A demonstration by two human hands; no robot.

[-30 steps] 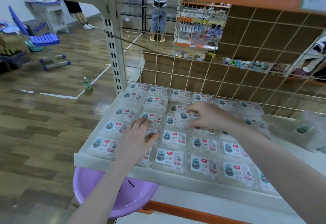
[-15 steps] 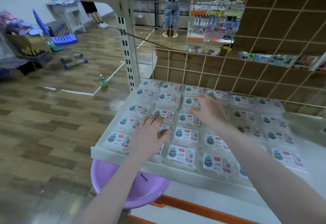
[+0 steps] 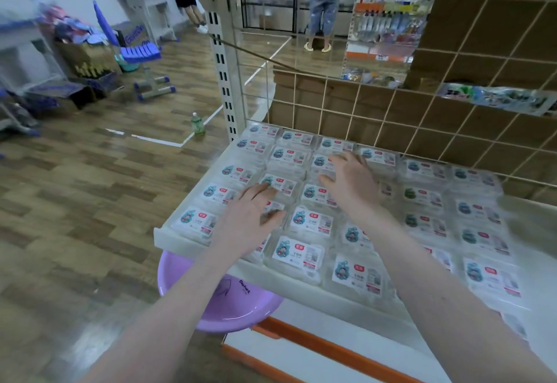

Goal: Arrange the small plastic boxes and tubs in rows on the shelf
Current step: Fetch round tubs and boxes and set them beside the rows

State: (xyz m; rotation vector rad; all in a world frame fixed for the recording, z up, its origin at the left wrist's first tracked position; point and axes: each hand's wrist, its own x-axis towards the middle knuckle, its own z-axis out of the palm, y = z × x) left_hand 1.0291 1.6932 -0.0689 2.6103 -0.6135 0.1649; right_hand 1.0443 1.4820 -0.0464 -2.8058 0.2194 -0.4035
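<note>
Shelf (image 3: pixel 193 241): white, with a low front lip, backed by a wire grid (image 3: pixel 391 117). Small clear plastic boxes (image 3: pixel 301 254) with white labels cover the shelf top in rows running from the front lip back to the grid, packed side by side with edges touching or nearly so.

Left hand (image 3: pixel 250 217): palm down, fingers straight and slightly spread, lying flat on the boxes in the second column from the shelf's left end. Fingertips reach the label of one box (image 3: pixel 281 182) in the third row back; the heel of the hand covers the box nearer the front. Nothing is gripped; the hand rests on lids only.

Right hand (image 3: pixel 351 182): palm down, fingers extended and fanned, set over boxes further back, around the second and third rows from the grid. Fingertips lie near the labelled box (image 3: pixel 378 156) beside the grid. Whether the palm presses the lids or floats just above them cannot be told; motion blur. No box is held.

Boxes at the right end of the shelf are blurred.

Below the shelf's front left corner: a purple basin (image 3: pixel 232 307), partly tucked under the lip. A green bottle (image 3: pixel 197 123) stands on the wood floor beside the shelf upright (image 3: pixel 224 60).
</note>
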